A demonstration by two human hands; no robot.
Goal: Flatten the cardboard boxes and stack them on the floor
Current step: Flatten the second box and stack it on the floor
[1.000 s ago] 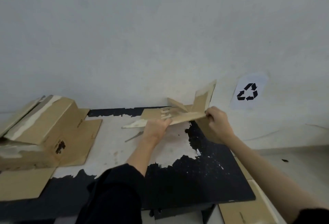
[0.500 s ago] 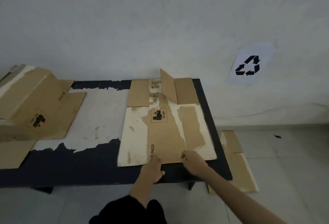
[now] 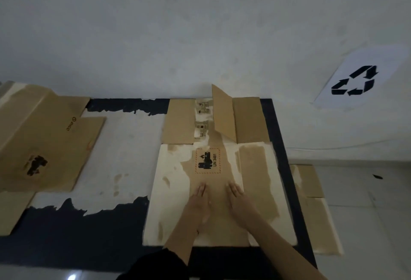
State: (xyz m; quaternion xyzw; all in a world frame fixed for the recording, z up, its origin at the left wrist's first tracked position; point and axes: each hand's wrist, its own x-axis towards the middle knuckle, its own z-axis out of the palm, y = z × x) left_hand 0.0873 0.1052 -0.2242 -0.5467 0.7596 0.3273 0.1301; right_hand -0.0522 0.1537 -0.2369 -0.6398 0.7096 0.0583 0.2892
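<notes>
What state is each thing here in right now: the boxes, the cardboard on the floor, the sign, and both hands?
Middle box: lying flat on the table, one far flap standing up.
Left box: partly collapsed, not yet flat, on the table.
Floor cardboard: flat, beside the table.
Recycling sign: stuck on the wall.
Left hand: open, pressing the middle box.
Right hand: open, pressing the middle box.

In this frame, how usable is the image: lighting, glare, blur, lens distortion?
Head view: dim, flat light with soft shadows; one small glare spot on the floor at the bottom edge. Wide-angle bending tilts the recycling sign near the right edge. The label on the flattened box reads clearly; both the left hand and right hand look slightly soft.
</notes>
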